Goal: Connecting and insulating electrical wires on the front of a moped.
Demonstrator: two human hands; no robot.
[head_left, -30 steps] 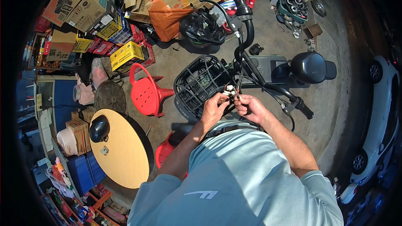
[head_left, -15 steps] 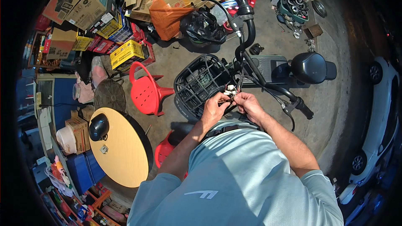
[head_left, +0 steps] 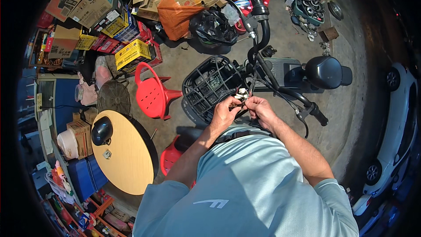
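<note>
A cluster of white wire connectors [head_left: 240,93] with thin wires sits just beyond my fingertips, in front of the electric scooter's handlebar [head_left: 280,83]. My left hand [head_left: 224,113] pinches the near left side of this bundle between thumb and fingers. Close beside it, my right hand [head_left: 261,109] grips the wires with its fingertips pressed together. Which single wire or plug each hand holds is too small to make out. Dark cables [head_left: 255,81] run from the handlebar down towards the bundle. The black front basket [head_left: 211,84] lies just left of and beyond my hands.
Left of the basket stands a red plastic chair [head_left: 151,94]; nearer, a round wooden table [head_left: 125,158] carries a black helmet [head_left: 102,131]. Cardboard boxes [head_left: 90,4], an orange bag [head_left: 175,15] and a black bag [head_left: 213,28] pile up at the back. The scooter seat [head_left: 323,71] is right.
Both hands stay pinched at the wire bundle with barely any finger movement. The view has shifted very slightly, so the table and chair appear a little further left.
</note>
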